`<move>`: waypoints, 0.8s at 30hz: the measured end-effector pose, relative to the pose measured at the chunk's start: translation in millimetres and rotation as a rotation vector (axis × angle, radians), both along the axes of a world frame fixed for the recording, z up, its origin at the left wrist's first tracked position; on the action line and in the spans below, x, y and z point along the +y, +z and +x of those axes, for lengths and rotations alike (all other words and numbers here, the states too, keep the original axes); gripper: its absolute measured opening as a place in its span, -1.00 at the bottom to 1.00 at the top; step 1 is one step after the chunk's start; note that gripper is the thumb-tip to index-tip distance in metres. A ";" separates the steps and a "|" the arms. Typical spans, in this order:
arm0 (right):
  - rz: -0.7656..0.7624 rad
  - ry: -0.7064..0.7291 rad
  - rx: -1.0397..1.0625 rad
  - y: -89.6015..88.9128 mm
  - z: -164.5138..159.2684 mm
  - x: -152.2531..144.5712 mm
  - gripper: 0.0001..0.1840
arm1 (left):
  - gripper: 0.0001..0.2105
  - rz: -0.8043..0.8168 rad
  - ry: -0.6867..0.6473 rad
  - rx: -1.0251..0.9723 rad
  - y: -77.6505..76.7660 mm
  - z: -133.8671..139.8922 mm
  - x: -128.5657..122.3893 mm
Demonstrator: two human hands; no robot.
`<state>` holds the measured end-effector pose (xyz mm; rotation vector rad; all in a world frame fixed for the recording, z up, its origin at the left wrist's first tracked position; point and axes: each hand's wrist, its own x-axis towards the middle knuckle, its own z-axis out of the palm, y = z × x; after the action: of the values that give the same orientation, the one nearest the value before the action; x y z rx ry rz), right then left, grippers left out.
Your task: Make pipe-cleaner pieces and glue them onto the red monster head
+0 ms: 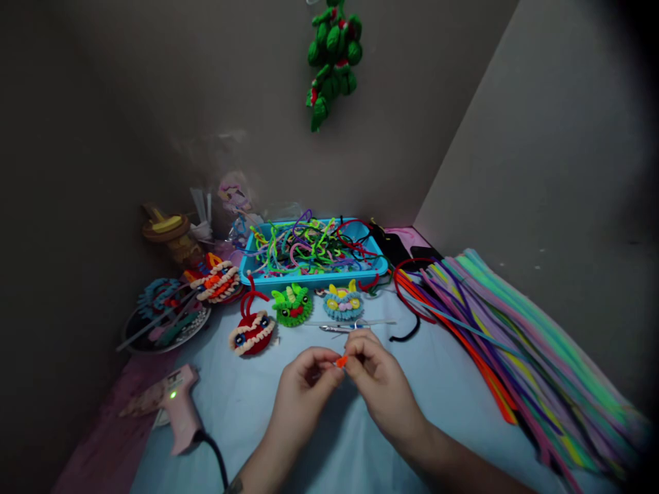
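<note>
No readable text, no legible labels, numbers, brands (or signs)

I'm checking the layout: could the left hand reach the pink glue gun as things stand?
Probably yes: just blue cloth and a black cord lie between the left hand and the pink glue gun, though that hand is busy with the small orange piece.

Up on the grey wall (247, 82), a green cluster flecked with red (333, 41) dangles! Below, the blue tray (314, 281) brims with tangled coloured strands (309, 248), and lined up before it: a red figure (252, 334), a green figure (292, 307), a blue figure (343, 303). Out left, the pink glue gun (181, 408) shows its green light (174, 394); over right, a long bundle of fuzzy stems (515, 343) fans out!
</note>
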<state>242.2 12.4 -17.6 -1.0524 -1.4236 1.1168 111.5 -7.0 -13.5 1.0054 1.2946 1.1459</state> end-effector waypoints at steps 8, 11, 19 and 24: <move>-0.779 0.320 0.522 4.7 8.5 4.1 -0.86 | -0.87 0.567 -0.117 0.504 0.0 -14.1 -2.8; -1.003 0.405 0.606 1.9 13.2 5.4 -0.90 | -0.81 0.730 -0.169 0.593 -4.4 -18.0 -1.1; -0.695 0.341 0.367 6.5 14.2 5.1 -0.90 | -0.87 0.718 -0.120 0.622 1.1 -16.0 -1.8; -0.147 0.087 -0.082 9.0 13.4 1.2 -0.94 | -0.88 0.570 -0.071 0.567 5.9 -13.0 -1.2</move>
<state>255.6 13.6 -8.6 -1.1605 -1.4815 1.2688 98.5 -8.2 -7.6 1.8849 1.3682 1.2523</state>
